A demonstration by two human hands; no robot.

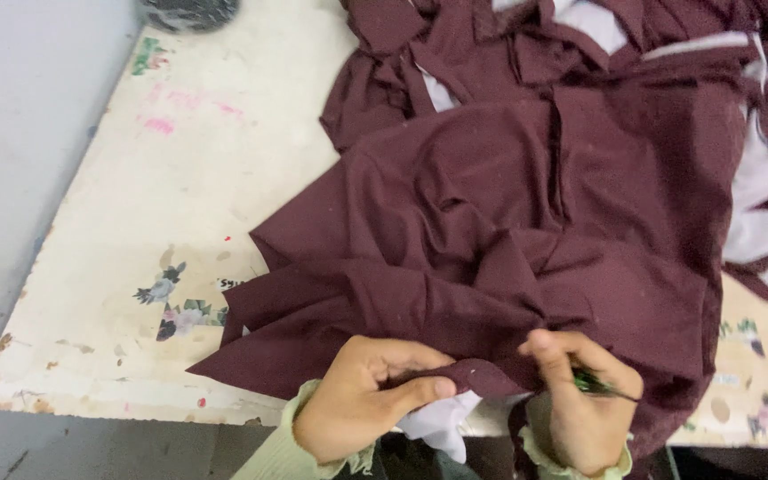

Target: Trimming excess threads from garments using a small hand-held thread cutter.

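Observation:
A heap of maroon fabric pieces [526, 196] with white lining [762, 227] covers the right part of a worn white table [188, 178]. At the table's near edge my left hand [362, 400] pinches a fold of the maroon fabric between thumb and fingers. My right hand [584, 400] holds the same fold from the right and also grips a small dark green tool [599, 385], which looks like a thread cutter. A bit of white cloth [442, 425] hangs below the fold between my hands. Both my sleeves are pale green with frilled cuffs.
The tabletop has faded flower prints [171, 307] and pink stains [160, 124]. A dark round object [190, 12] sits at the table's far left edge. Grey floor [11, 133] lies to the left of the table. More maroon and white pieces pile up at the far right.

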